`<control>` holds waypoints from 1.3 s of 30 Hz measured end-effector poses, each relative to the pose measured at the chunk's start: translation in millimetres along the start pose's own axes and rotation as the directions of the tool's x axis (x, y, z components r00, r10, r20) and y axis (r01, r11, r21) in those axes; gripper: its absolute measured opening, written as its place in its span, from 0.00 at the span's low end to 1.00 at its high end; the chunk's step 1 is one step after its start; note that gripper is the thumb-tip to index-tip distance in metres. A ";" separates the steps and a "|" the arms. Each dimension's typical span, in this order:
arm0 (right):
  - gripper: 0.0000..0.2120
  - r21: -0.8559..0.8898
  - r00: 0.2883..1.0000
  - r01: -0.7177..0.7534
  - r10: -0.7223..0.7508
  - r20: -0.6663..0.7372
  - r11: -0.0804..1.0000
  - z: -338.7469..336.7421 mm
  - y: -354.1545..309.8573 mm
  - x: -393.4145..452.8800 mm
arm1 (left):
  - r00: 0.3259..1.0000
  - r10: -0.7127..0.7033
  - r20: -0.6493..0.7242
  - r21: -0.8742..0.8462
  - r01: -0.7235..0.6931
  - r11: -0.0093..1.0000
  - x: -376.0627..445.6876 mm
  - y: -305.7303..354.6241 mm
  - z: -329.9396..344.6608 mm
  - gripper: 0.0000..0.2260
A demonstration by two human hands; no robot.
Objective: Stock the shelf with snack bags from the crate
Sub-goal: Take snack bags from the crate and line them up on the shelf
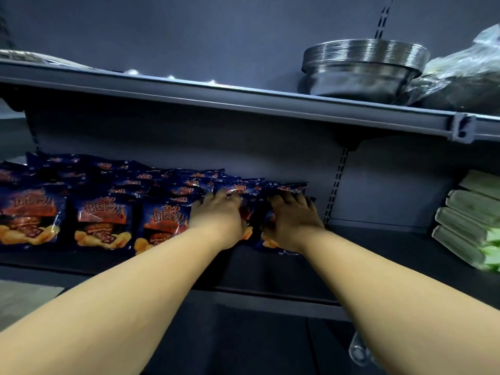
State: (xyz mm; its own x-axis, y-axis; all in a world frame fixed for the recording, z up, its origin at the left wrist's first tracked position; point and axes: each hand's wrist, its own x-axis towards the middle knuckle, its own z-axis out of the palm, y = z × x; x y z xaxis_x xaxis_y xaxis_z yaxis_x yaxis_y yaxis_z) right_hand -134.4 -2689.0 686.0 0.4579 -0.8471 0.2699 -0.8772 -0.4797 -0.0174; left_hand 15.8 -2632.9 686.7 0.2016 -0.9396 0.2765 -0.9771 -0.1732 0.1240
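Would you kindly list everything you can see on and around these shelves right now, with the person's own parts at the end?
snack bags: many, exact count unclear; dark blue with orange print; in rows along the left and middle of the lower shelf.
lower shelf: one; dark grey; bare between the bags and the green packs.
upper shelf: one; grey; above the bags.
metal bowls: one nested stack; silver; on the upper shelf, right.
plastic-wrapped bundle: one; clear over dark; right of the bowls.
green packs: several, stacked; pale green; far right of the lower shelf.
left hand: one; resting on the bags at the row's right end.
right hand: one; on the rightmost bag; grip unclear.
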 end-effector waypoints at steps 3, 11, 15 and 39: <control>0.31 -0.003 0.999 -0.040 0.040 -0.002 0.999 -1.1 -26.1 -16.8 | 0.999 0.034 -0.013 -0.031 -0.034 0.999 -22.5 -20.5 -5.5 0.25; 0.19 0.026 0.998 -0.057 0.058 -0.032 0.998 9.5 -114.9 -62.7 | 0.987 0.159 0.013 -0.035 -0.158 0.987 -81.7 -80.9 -2.9 0.20; 0.17 0.142 0.995 -0.100 0.097 0.032 0.985 26.5 -141.2 -88.9 | 0.977 0.207 0.045 -0.033 -0.205 0.978 -106.1 -98.7 10.1 0.19; 0.17 0.227 0.798 -0.206 0.029 0.603 0.952 264.5 -157.7 -177.8 | 0.814 -0.082 0.575 -0.004 0.103 0.995 -217.3 -163.1 227.1 0.16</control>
State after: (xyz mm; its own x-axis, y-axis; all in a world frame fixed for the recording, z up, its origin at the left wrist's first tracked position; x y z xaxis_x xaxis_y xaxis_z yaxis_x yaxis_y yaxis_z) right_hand -39.3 -2523.2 386.0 0.4269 -0.8272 -0.3654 -0.8966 -0.3345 -0.2902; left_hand 115.7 -2467.6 390.0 0.2050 -0.9204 -0.3329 -0.9508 -0.2679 0.1553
